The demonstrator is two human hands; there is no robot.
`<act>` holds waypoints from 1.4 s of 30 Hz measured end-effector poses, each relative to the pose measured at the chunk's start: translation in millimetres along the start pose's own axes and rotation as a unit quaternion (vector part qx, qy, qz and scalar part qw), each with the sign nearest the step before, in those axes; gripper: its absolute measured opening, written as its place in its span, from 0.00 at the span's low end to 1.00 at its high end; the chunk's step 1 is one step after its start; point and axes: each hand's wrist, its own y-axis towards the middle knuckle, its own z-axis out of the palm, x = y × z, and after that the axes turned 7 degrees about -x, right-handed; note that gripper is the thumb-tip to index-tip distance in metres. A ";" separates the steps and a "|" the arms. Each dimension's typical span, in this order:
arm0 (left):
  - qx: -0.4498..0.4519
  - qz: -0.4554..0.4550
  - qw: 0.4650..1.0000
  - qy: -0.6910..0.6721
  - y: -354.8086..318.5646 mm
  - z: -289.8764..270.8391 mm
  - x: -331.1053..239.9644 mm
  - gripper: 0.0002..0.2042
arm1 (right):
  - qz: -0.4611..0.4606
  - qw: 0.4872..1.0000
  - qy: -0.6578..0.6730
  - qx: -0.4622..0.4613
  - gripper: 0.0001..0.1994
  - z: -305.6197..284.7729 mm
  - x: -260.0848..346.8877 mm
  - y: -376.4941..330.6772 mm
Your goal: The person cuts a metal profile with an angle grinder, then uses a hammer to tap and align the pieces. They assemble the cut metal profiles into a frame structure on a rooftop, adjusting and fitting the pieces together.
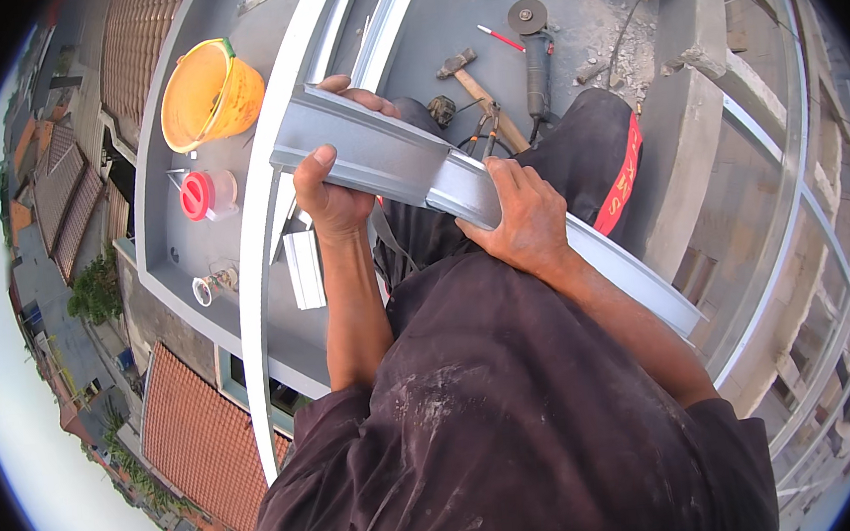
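A short silver metal channel [366, 145] slants across in front of me, above my lap. My left hand [338, 204] is closed round it, thumb on the near edge and fingers curled at the far side. Its lower right end meets a longer metal channel [635, 274], and the two overlap there. My right hand [526, 213] grips this longer piece just beside the overlap, fingers over the far edge and thumb at the near one. The long channel runs on under my right forearm to the lower right. My palms hide parts of both pieces.
Beyond my knees lie a hammer [471, 82], pliers [484, 131], a red pen [501, 39] and an angle grinder [536, 67]. Left of a long white rail [265, 198] stand an orange bucket [207, 98] and a red-lidded jar [210, 195]. Past the ledge [167, 256], rooftops lie far below.
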 end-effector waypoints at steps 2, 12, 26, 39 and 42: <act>0.050 0.017 0.999 0.005 2.9 1.7 0.1 0.43 | -0.001 1.000 0.006 0.004 0.38 -0.2 -0.4 4.9; 0.148 0.023 0.973 0.174 -6.3 21.6 -1.9 0.43 | 0.032 0.997 0.042 0.059 0.50 -11.1 -6.9 0.7; 0.355 0.129 0.873 0.310 -24.0 83.1 18.2 0.36 | 0.013 0.999 -0.045 0.022 0.37 -34.3 -53.0 -47.6; 0.402 0.090 0.848 0.333 -13.3 89.2 28.3 0.37 | 0.079 0.995 -0.060 -0.008 0.34 -33.7 -49.8 -49.7; 0.396 0.037 0.867 0.301 -17.0 81.5 25.8 0.47 | 0.075 0.995 -0.065 -0.018 0.34 -36.7 -48.0 -48.4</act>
